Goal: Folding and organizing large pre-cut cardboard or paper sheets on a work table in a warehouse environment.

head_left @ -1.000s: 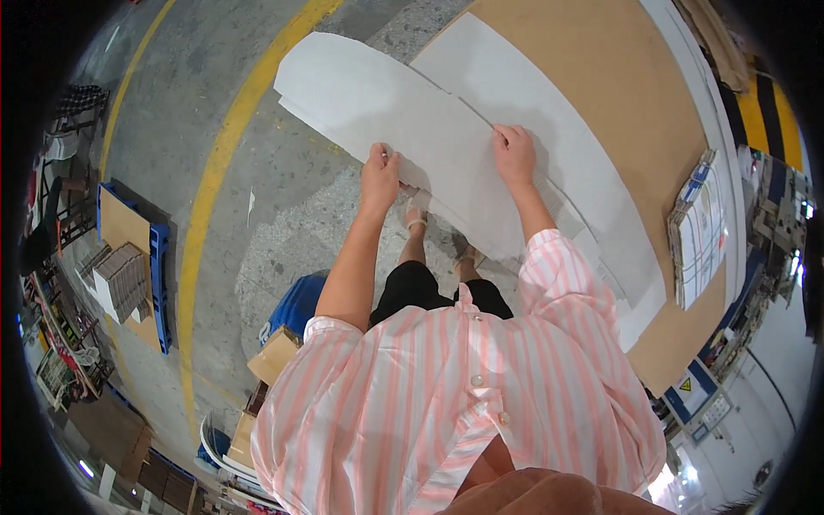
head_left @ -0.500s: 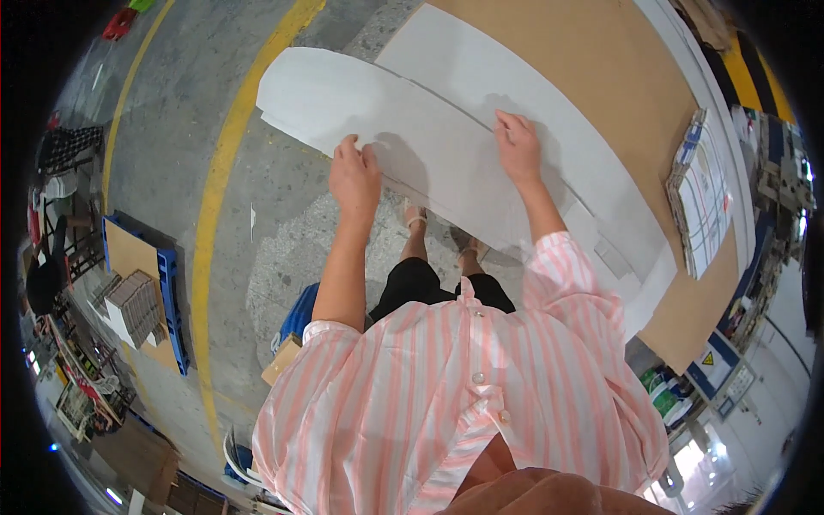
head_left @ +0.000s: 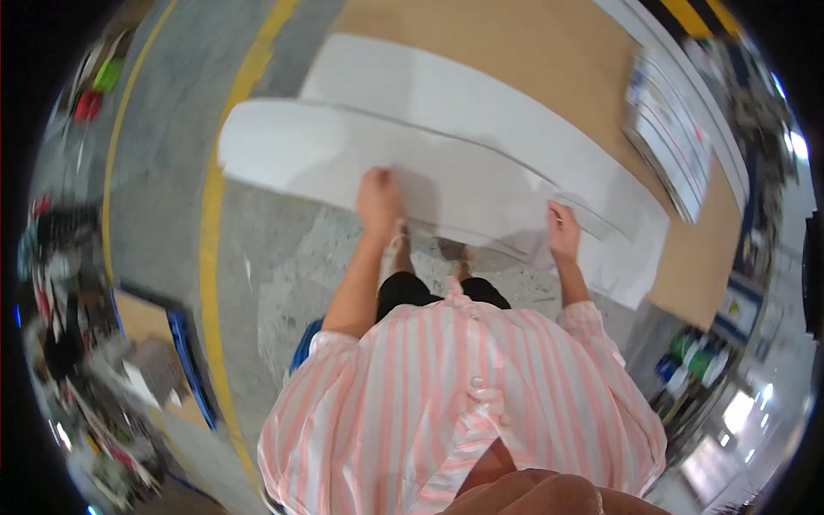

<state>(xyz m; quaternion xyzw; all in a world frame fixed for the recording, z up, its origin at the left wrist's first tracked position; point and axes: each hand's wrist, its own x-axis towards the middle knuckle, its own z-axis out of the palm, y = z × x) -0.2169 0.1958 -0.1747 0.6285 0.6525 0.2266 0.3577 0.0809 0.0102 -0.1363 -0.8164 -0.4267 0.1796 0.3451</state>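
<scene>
Two hands clasp the near edge of the white sheet (head_left: 343, 159), left hand (head_left: 378, 196) and right hand (head_left: 563, 232) well apart; its long axis runs left-right, overhanging the brown board's (head_left: 515, 51) left edge

We see the left hand (head_left: 378, 196) and the right hand (head_left: 562, 233) both gripping the near edge of a large curved white sheet (head_left: 343, 159), lifted above a second white sheet (head_left: 481, 99) on brown cardboard (head_left: 549, 43), a yellow floor line (head_left: 210, 232) at left.
</scene>
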